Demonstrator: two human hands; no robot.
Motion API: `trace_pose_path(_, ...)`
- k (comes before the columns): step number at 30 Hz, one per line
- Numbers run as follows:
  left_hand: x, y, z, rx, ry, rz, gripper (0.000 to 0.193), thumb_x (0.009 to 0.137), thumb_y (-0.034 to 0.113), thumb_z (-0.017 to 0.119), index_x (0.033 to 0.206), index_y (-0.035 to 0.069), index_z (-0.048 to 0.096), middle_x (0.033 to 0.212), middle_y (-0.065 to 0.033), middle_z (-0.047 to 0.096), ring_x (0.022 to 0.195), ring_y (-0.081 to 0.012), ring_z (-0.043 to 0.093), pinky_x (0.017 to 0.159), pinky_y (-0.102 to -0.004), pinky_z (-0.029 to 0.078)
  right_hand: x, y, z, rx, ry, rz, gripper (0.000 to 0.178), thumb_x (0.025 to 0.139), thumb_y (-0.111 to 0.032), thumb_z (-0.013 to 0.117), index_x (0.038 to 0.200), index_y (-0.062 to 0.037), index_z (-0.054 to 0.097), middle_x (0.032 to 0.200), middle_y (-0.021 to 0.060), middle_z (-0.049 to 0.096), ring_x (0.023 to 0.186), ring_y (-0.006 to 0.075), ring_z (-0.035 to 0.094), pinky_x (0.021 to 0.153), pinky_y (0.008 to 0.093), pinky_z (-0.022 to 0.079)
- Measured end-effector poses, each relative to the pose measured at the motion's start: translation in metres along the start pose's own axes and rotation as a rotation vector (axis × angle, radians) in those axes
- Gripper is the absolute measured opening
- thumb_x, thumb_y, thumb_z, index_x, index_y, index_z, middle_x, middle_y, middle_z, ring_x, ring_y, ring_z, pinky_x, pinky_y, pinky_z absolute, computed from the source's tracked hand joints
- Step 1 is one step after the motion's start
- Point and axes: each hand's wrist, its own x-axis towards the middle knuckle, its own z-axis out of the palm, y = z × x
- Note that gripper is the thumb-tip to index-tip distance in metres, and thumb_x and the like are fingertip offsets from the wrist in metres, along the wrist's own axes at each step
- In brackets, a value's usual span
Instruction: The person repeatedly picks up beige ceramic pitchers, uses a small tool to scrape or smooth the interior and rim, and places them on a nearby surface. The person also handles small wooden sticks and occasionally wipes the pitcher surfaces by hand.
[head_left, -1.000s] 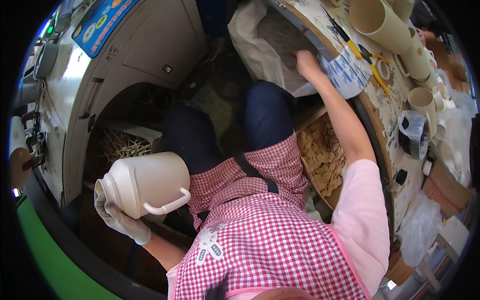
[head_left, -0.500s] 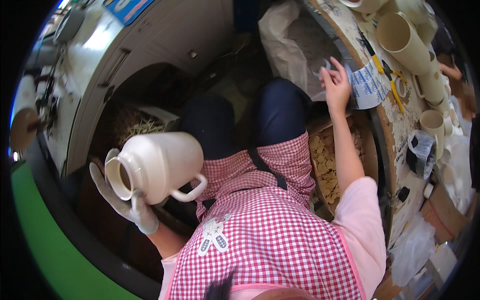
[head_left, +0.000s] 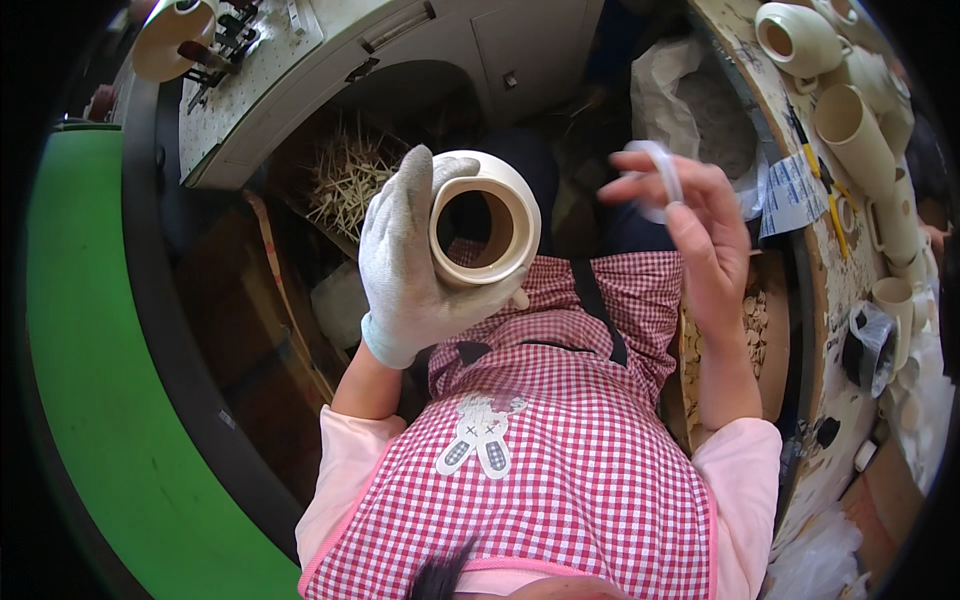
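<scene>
My left hand (head_left: pixel 405 260), in a pale work glove, grips a cream plastic jug (head_left: pixel 525 215) round its neck. The jug's round open mouth faces up toward me, and only the end of its handle shows below the rim. To the right, my bare right hand (head_left: pixel 705 220) is raised above my lap, apart from the jug. Between its thumb and fingers it pinches a thin, whitish, curved band (head_left: pixel 663 172); motion blurs this band, and whether it makes a full ring I cannot tell.
On the right, a worn workbench (head_left: pixel 815 290) carries several cream jugs (head_left: pixel 855 130), yellow-handled pliers (head_left: pixel 835 215) and a printed sheet (head_left: pixel 793 195). Below it stands a box of flat tan pieces (head_left: pixel 755 330). A white cabinet (head_left: pixel 530 60) is ahead, a green belt (head_left: pixel 90 350) at left.
My left hand has brought the jug rightward and up, turning its mouth toward me. My right hand has come away from the printed sheet and closer to the jug. The view has shifted left.
</scene>
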Motion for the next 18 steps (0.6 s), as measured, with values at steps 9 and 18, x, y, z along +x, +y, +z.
trace_pose_path(9,-0.003,0.024,0.005,0.021,-0.108,0.005,0.112,0.061,0.031,0.098,0.152,-0.006,0.043,0.129,-0.0119,0.069,0.120,-0.0348,0.066,0.104,-0.0478,0.050,0.011,-0.038,0.075,-0.598,-0.369,-0.161,0.026,0.082,0.000,0.071,0.108,-0.0010,0.069,0.115,0.0207,0.071,0.092,0.0373,0.075,0.081,0.0390,0.062)
trace_pose_path(18,-0.004,0.021,0.007,0.053,-0.128,0.002,0.104,0.061,0.032,0.097,0.147,-0.005,0.051,0.133,-0.0153,0.067,0.125,-0.0368,0.064,0.107,-0.0499,0.049,0.008,-0.026,0.084,-0.909,-0.390,-0.302,0.035,0.081,-0.007,0.075,0.115,-0.0008,0.072,0.112,0.0210,0.073,0.086,0.0291,0.078,0.073,0.0370,0.064)
